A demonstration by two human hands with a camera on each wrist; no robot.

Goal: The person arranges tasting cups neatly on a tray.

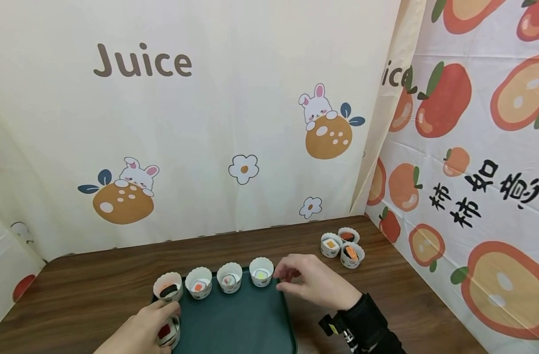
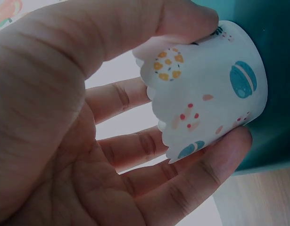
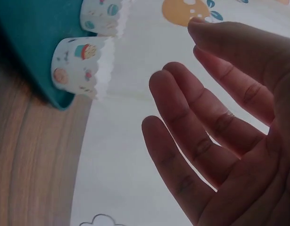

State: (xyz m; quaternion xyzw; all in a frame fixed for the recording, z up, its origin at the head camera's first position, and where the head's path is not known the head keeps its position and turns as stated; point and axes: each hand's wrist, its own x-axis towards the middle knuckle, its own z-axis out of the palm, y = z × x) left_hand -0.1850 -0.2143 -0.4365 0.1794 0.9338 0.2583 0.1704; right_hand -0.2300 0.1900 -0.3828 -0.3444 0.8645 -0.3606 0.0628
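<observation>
My left hand [image 1: 145,327] grips a white printed paper cupcake cup [image 2: 206,89] between thumb and fingers, at the left side of the dark green tray [image 1: 234,319]. A dark and red sushi-like piece [image 1: 164,331] lies inside that cup. My right hand [image 1: 315,282] is beside the tray's far right corner, fingers loosely bent and holding nothing. Close to its fingertips stands a cup [image 1: 261,281] with a yellow-green piece. Further along the far edge are cups with a pale piece [image 1: 228,287], an orange-red piece [image 1: 198,294] and a black-wrapped piece [image 1: 162,295].
Off the tray, at the back right of the wooden table [image 1: 291,241], three more cups stand clustered: one with a yellow-topped piece [image 1: 329,251], one with an orange piece [image 1: 351,263], one with a red piece [image 1: 347,236]. Printed curtains [image 1: 207,123] hang behind and to the right.
</observation>
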